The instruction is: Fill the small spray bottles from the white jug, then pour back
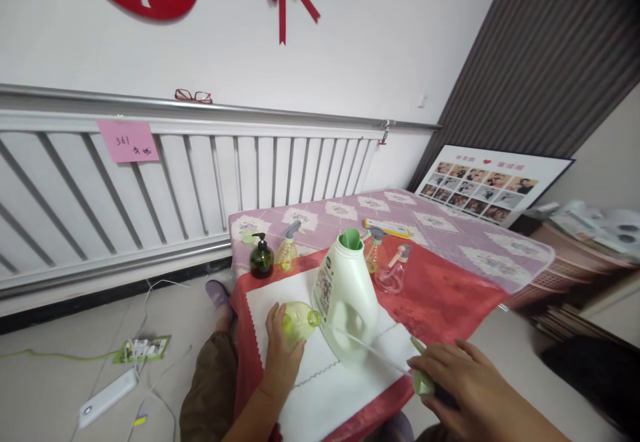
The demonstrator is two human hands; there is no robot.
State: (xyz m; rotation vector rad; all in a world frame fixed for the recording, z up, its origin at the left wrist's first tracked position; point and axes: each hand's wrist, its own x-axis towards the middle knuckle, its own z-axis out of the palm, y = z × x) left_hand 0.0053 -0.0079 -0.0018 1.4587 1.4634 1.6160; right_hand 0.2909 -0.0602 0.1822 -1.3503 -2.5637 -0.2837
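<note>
My left hand (279, 343) is wrapped around a small clear green-yellow bottle (300, 319) that lies on its side on a white cloth (325, 389), its open neck toward a big pale green detergent jug (346, 295). My right hand (460, 382) pinches a green spray-pump head (423, 381) whose thin white tube (370, 352) stretches left toward the jug's base. The jug stands upright with its green spout uncovered.
Behind the jug stand a dark green pump bottle (261, 257), a yellowish spray bottle (289, 250), an orange spray bottle (374, 250) and a clear pink-topped one (395, 270). The table has a red and pink cover (450, 289). A radiator (175, 182), floor cables and a power strip (107, 397) lie left.
</note>
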